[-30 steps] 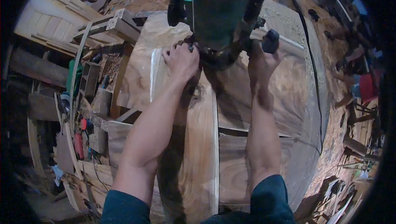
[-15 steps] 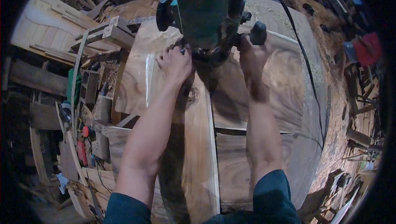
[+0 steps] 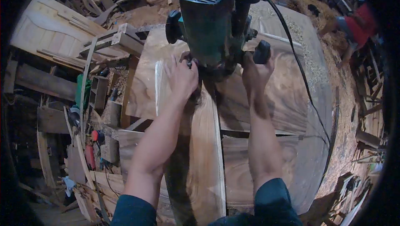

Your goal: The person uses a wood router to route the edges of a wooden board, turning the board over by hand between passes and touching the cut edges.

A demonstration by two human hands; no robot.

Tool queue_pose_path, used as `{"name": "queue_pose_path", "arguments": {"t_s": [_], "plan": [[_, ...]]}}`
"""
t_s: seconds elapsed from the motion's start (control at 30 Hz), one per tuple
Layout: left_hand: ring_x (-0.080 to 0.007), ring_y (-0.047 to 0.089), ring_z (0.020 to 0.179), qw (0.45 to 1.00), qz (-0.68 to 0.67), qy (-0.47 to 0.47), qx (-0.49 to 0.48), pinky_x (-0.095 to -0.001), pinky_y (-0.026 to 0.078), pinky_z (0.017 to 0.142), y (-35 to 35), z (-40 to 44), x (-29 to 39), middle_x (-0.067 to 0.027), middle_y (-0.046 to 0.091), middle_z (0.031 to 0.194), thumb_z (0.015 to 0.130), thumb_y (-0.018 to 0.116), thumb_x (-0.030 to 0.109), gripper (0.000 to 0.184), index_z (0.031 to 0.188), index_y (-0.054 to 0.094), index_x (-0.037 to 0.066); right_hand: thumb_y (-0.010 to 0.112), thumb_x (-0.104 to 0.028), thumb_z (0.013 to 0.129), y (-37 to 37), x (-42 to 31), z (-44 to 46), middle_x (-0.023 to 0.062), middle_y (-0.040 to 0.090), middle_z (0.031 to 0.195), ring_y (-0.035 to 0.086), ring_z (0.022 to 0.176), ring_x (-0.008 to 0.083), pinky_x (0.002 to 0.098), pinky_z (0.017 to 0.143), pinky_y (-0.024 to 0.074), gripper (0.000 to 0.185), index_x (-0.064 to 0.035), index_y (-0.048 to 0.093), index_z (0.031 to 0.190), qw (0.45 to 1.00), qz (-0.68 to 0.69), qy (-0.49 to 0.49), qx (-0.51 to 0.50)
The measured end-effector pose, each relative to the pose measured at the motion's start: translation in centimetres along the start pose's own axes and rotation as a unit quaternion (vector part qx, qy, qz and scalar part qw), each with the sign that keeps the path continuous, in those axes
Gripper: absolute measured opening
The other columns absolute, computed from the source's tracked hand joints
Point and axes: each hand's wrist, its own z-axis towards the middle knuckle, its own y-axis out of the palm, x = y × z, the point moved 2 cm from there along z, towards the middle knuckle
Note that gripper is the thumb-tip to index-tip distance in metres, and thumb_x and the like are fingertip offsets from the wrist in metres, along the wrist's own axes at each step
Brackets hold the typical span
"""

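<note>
A dark green plunge router (image 3: 204,38) stands upright on wooden panels, with its vented top towards me. My right hand (image 3: 256,71) is closed around the black handle (image 3: 262,52) on the router's right side. My left hand (image 3: 183,76) is closed at the lower left of the router, near its base; its fingers curl over a dark part there. The router's left knob (image 3: 173,27) is free of my hand. Under the tool lies a long wooden board (image 3: 204,142) with a pale edge. The router's bit and most of its base are hidden.
A black power cord (image 3: 298,59) runs from the router down the right side of the panels. Wood shavings (image 3: 308,55) lie along the right edge. A person in red (image 3: 360,24) is at the far right. Carved door panels (image 3: 50,30) and scrap wood lie at left.
The router and both hands sit lower in view, showing more of the router's top. The surroundings have shifted slightly right and down. The person in red has moved up in view.
</note>
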Motion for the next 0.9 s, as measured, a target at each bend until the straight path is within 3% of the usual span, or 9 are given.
{"name": "queue_pose_path", "arguments": {"t_s": [0.07, 0.17, 0.27, 0.37, 0.47, 0.67, 0.9], "plan": [[-0.0352, 0.029, 0.144, 1.000, 0.006, 0.014, 0.003, -0.0558, 0.012, 0.119, 1.0, 0.0, -0.7, -0.0251, 0.063, 0.123, 0.100, 0.043, 0.036, 0.051, 0.112, 0.066, -0.007, 0.067, -0.002, 0.085, -0.4, 0.4, -0.3, 0.0042, 0.059, 0.093, 0.062, 0.080, 0.0130, 0.0281, 0.069, 0.0538, 0.031, -0.0014, 0.053, 0.113, 1.000, 0.008, -0.011, -0.007], [-0.0353, 0.030, 0.144, 1.000, -0.012, 0.004, 0.020, -0.0559, 0.011, 0.119, 0.4, -0.4, -0.4, -0.0254, 0.064, 0.121, 0.100, 0.043, 0.036, 0.050, 0.112, 0.066, -0.007, 0.068, -0.002, 0.085, -0.4, 0.1, -0.3, 0.0037, 0.060, 0.096, 0.061, 0.081, 0.0117, 0.0268, 0.069, 0.0526, 0.032, -0.0021, 0.054, 0.114, 1.000, 0.011, -0.016, -0.012], [-0.0434, 0.032, 0.141, 0.999, 0.031, 0.031, -0.009, -0.0605, 0.018, 0.115, 0.9, -0.5, -0.8, -0.0240, 0.059, 0.128, 0.101, 0.042, 0.032, 0.045, 0.115, 0.063, -0.006, 0.067, -0.002, 0.085, -0.9, 0.3, -0.8, 0.0031, 0.061, 0.097, 0.060, 0.081, 0.0110, 0.0257, 0.068, 0.0519, 0.032, -0.0024, 0.055, 0.114, 0.999, -0.042, -0.015, 0.000], [-0.0418, 0.033, 0.140, 0.997, 0.061, 0.056, 0.001, -0.0599, 0.018, 0.115, 1.6, -0.6, -1.3, -0.0247, 0.060, 0.126, 0.101, 0.042, 0.033, 0.046, 0.115, 0.064, -0.005, 0.067, -0.001, 0.084, -0.2, -0.5, -1.4, 0.0020, 0.060, 0.093, 0.059, 0.078, 0.0104, 0.0244, 0.065, 0.0500, 0.029, -0.0029, 0.056, 0.111, 0.996, 0.086, -0.006, 0.025], [-0.0360, 0.031, 0.143, 1.000, 0.019, 0.008, -0.011, -0.0565, 0.015, 0.118, 0.2, -1.0, -0.3, -0.0246, 0.062, 0.125, 0.100, 0.042, 0.037, 0.051, 0.112, 0.065, -0.007, 0.066, 0.000, 0.084, -0.7, 0.1, -1.2, 0.0007, 0.058, 0.088, 0.058, 0.073, 0.0096, 0.0242, 0.063, 0.0490, 0.031, -0.0033, 0.055, 0.112, 0.999, 0.011, -0.031, 0.018], [-0.0354, 0.031, 0.144, 0.999, -0.005, 0.018, 0.037, -0.0553, 0.014, 0.118, 0.9, -1.6, -0.7, -0.0251, 0.062, 0.124, 0.100, 0.043, 0.037, 0.052, 0.113, 0.066, -0.007, 0.064, 0.003, 0.084, -1.3, -0.4, -2.1, 0.0003, 0.056, 0.089, 0.057, 0.074, 0.0090, 0.0248, 0.064, 0.0503, 0.036, -0.0029, 0.051, 0.117, 0.999, 0.040, 0.003, -0.004], [-0.0355, 0.030, 0.144, 1.000, -0.014, 0.020, 0.001, -0.0550, 0.015, 0.118, 0.5, -2.1, -0.7, -0.0266, 0.058, 0.129, 0.100, 0.042, 0.038, 0.052, 0.114, 0.065, -0.007, 0.064, 0.003, 0.083, -1.8, -0.2, -2.8, 0.0009, 0.056, 0.087, 0.056, 0.072, 0.0083, 0.0240, 0.065, 0.0491, 0.036, -0.0013, 0.051, 0.116, 0.999, 0.010, -0.035, 0.019]]}}
